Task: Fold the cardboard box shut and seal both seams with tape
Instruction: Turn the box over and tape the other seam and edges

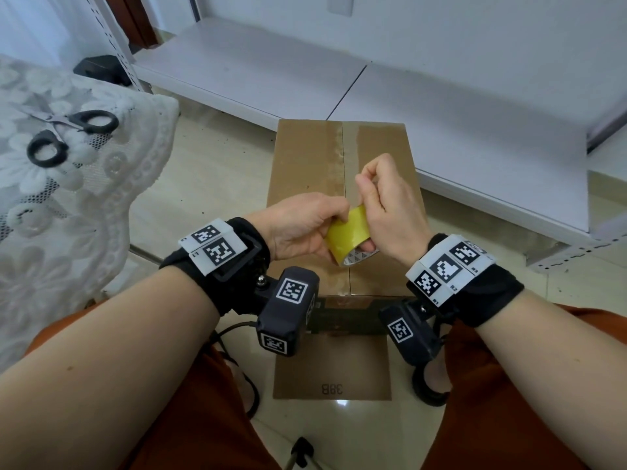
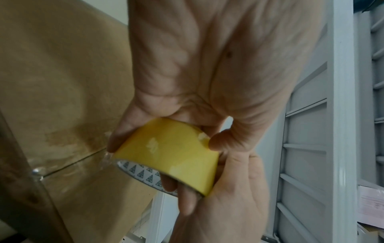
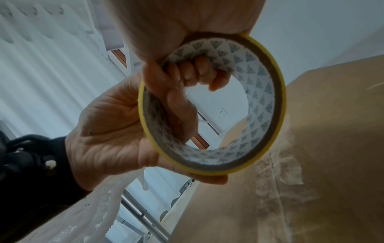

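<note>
A brown cardboard box [image 1: 305, 157] lies on the tiled floor in front of my knees. Its top seam runs away from me and carries clear tape and torn residue. At its near end a flap marked 38B [image 1: 332, 368] lies flat on the floor below a dark opening. Just above the box top I hold a yellow tape roll [image 1: 349, 232]. My left hand [image 1: 334, 215] grips the roll [image 3: 259, 98], fingers through the core and thumb outside. My right hand [image 1: 368, 195] pinches the roll's [image 2: 170, 154] upper outer face with curled fingers.
Black-handled scissors [image 1: 68, 130] lie on a white lace cloth [image 1: 101, 198] at the left. White shelf boards [image 1: 254, 69] lie on the floor behind and to the right of the box. A tripod leg [image 1: 302, 452] stands between my knees.
</note>
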{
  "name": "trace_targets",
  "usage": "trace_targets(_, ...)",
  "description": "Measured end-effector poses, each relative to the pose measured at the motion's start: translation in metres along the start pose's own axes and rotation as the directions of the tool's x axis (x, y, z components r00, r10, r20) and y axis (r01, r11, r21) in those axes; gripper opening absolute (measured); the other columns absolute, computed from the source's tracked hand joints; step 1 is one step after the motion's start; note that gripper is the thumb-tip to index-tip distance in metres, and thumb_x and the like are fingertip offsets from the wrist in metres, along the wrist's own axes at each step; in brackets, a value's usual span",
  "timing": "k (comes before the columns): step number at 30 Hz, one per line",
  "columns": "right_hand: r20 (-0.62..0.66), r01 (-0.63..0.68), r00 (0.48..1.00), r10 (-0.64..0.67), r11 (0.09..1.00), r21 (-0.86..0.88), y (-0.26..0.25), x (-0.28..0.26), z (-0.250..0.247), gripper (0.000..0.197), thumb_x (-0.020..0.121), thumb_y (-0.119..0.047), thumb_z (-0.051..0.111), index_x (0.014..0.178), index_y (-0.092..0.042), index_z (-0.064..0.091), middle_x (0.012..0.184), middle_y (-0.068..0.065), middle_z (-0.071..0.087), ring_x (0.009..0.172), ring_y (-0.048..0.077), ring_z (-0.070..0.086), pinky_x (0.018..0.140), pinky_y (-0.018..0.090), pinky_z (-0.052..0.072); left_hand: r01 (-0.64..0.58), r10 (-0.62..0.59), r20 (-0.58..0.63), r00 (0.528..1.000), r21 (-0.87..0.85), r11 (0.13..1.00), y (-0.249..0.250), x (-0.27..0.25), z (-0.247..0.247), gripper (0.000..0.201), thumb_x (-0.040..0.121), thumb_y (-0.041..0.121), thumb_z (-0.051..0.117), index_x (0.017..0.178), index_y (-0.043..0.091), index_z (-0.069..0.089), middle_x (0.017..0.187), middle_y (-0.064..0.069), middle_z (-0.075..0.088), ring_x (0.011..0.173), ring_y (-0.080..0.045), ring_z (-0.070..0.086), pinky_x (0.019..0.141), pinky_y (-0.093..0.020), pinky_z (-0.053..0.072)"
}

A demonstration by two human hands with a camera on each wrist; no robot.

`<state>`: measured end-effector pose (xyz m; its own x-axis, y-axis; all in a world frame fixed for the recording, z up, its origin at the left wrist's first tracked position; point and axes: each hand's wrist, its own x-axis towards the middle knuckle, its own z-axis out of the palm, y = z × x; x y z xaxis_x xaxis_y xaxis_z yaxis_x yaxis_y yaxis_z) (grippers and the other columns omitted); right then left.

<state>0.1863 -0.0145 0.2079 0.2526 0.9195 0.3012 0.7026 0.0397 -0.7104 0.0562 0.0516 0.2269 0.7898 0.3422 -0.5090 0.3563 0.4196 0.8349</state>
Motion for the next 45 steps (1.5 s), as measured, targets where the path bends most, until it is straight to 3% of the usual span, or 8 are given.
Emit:
trace_targets(7, 0.019, -0.007, 1.000, 0.007, 1.000, 0.002, 0.0006, -0.0002, 0.0009, 0.011, 0.101, -0.017, 0.038, 0.091, -0.012, 0.038, 0.065, -0.006, 0.042, 0.054, 0.007, 0.038, 0.053, 0.020, 0.034, -0.027, 0.025, -0.047, 0.999, -0.051, 0.998, -0.0031, 0.0035, 0.0026, 0.031, 0.093, 0.009, 0.036, 0.110, -0.004, 0.059, 0.094, -0.026, 0.066, 0.084, -0.029, 0.065, 0.093, -0.054, 0.047)
trace_targets(11, 0.018, -0.003, 1.000, 0.003, 1.000, 0.012, 0.0019, 0.0011, 0.0021, 0.011, 0.100, -0.017, 0.038, 0.091, -0.012, 0.039, 0.065, -0.006, 0.042, 0.053, 0.007, 0.038, 0.052, 0.021, 0.034, -0.026, 0.024, -0.036, 0.999, -0.076, 0.997, -0.0044, 0.0047, 0.0004, 0.033, 0.092, 0.006, 0.034, 0.113, -0.006, 0.057, 0.096, -0.027, 0.066, 0.086, -0.030, 0.066, 0.091, -0.054, 0.048)
trace_targets(17, 0.017, -0.006, 1.000, 0.006, 1.000, 0.016, 0.0022, 0.0015, 0.0018, 0.011, 0.100, -0.017, 0.038, 0.090, -0.013, 0.038, 0.064, -0.006, 0.041, 0.053, 0.006, 0.037, 0.053, 0.020, 0.034, -0.037, 0.033, -0.045, 0.998, -0.114, 0.993, -0.0066, 0.0060, 0.0013, 0.031, 0.083, -0.002, 0.034, 0.100, -0.006, 0.060, 0.083, -0.020, 0.068, 0.075, -0.025, 0.067, 0.083, -0.048, 0.053)
trace_targets(26, 0.030, -0.006, 1.000, 0.005, 1.000, 0.020, 0.0050, 0.0012, 0.0031, 0.011, 0.100, -0.017, 0.039, 0.090, -0.014, 0.038, 0.063, -0.006, 0.042, 0.050, 0.007, 0.038, 0.049, 0.019, 0.033, -0.033, 0.027, -0.043, 0.999, -0.133, 0.991, -0.0062, 0.0046, 0.0017, 0.035, 0.089, 0.003, 0.033, 0.116, -0.011, 0.051, 0.084, -0.021, 0.067, 0.075, -0.025, 0.068, 0.075, -0.042, 0.055)
trace_targets(30, 0.026, 0.001, 1.000, -0.001, 1.000, 0.025, 0.0043, 0.0015, 0.0019, 0.011, 0.100, -0.017, 0.039, 0.089, -0.014, 0.038, 0.064, -0.006, 0.041, 0.052, 0.008, 0.037, 0.051, 0.020, 0.035, -0.037, 0.031, -0.040, 0.999, -0.157, 0.987, -0.0062, 0.0040, 0.0018, 0.035, 0.084, 0.004, 0.033, 0.107, -0.009, 0.056, 0.089, -0.024, 0.066, 0.075, -0.027, 0.067, 0.084, -0.048, 0.051)
trace_targets(36, 0.034, 0.002, 0.999, -0.002, 1.000, 0.015, 0.0059, 0.0008, 0.0029, 0.011, 0.100, -0.017, 0.039, 0.090, -0.014, 0.038, 0.065, -0.004, 0.043, 0.053, 0.008, 0.039, 0.051, 0.019, 0.035, -0.053, 0.044, -0.067, 0.997, -0.140, 0.989, -0.0066, 0.0052, 0.0023, 0.038, 0.089, 0.005, 0.036, 0.122, -0.010, 0.049, 0.101, -0.027, 0.063, 0.083, -0.029, 0.066, 0.089, -0.053, 0.049)
trace_targets(40, 0.019, 0.011, 1.000, -0.011, 1.000, 0.005, 0.0064, 0.0020, 0.0024, 0.011, 0.100, -0.017, 0.039, 0.090, -0.014, 0.038, 0.064, -0.005, 0.041, 0.053, 0.010, 0.038, 0.052, 0.022, 0.033, -0.049, 0.040, -0.074, 0.996, -0.133, 0.990, -0.0068, 0.0061, 0.0021, 0.041, 0.087, 0.002, 0.034, 0.122, -0.015, 0.046, 0.096, -0.027, 0.063, 0.081, -0.029, 0.066, 0.093, -0.056, 0.046)
trace_targets(45, 0.022, 0.005, 1.000, -0.005, 1.000, 0.009, 0.0060, 0.0020, 0.0024, 0.011, 0.100, -0.018, 0.039, 0.090, -0.014, 0.039, 0.067, -0.001, 0.044, 0.055, 0.013, 0.041, 0.052, 0.025, 0.035, -0.060, 0.050, -0.069, 0.996, -0.156, 0.986, -0.0076, 0.0060, 0.0046, 0.036, 0.083, 0.009, 0.042, 0.111, -0.008, 0.056, 0.096, -0.024, 0.064, 0.082, -0.029, 0.065, 0.090, -0.053, 0.048)
